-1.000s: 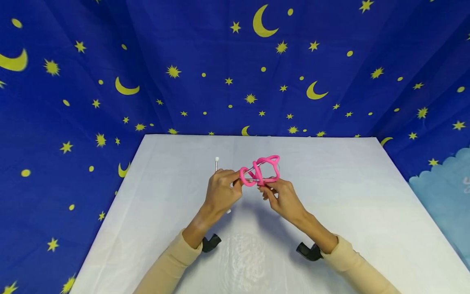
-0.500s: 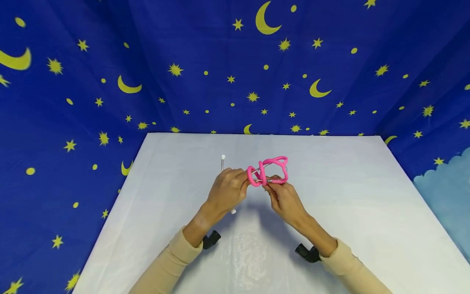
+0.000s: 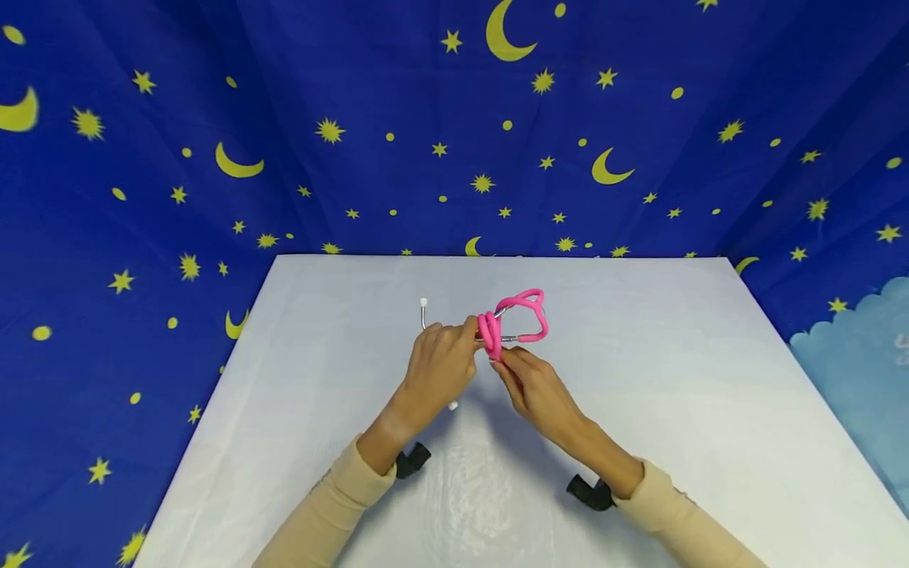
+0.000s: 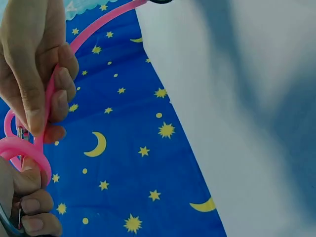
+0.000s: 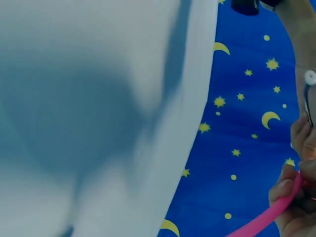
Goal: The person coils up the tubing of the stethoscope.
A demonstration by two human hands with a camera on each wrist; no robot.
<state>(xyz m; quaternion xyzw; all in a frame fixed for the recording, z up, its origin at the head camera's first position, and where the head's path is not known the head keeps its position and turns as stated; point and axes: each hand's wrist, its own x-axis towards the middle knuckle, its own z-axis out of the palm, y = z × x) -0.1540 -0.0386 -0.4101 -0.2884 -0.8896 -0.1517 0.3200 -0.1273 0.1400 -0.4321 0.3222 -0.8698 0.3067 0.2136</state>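
The fingers of the right hand [image 3: 537, 392] pinched the pink tubing [image 4: 106, 19] of a stethoscope [image 3: 490, 335], while those of the left hand [image 3: 442, 359] were curled round its metal ear tubes [image 3: 423, 317], with a loop of tubing around the metal close to both hands. The instrument was held above the white surface [image 3: 710, 355], between its left and right edges and short of the far edge, beyond which hung a blue cloth [image 3: 398, 95] patterned with yellow moons and stars.
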